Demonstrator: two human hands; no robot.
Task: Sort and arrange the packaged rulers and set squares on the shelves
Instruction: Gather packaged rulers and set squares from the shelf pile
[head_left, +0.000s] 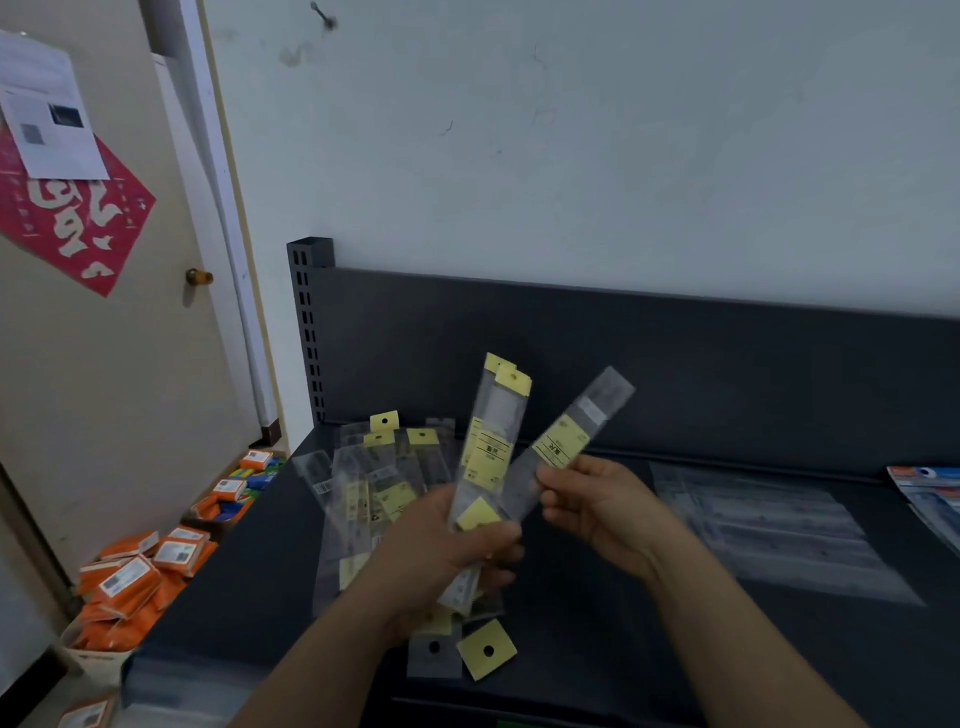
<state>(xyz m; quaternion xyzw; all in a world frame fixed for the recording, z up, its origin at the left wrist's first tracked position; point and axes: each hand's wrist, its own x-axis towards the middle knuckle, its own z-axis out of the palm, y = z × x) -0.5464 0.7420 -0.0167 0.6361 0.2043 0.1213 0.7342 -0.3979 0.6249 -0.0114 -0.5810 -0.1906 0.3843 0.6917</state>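
Observation:
My left hand (447, 551) grips a bundle of packaged rulers (493, 441) in clear sleeves with yellow header cards, held upright above the dark shelf (597, 597). A single packaged ruler (569, 441) tilts up to the right, pinched at its lower part by my right hand (602, 504). Behind my left hand, several more packaged rulers (374, 478) lie fanned on the shelf. Flat clear packages (769, 525), blurred, lie on the shelf at the right.
The shelf has a dark back panel (675, 364) and a slotted upright post (309, 322) at its left. Orange boxed items (140, 571) are piled on the floor by a door (104, 364). A blue and orange package (930, 493) lies at the far right edge.

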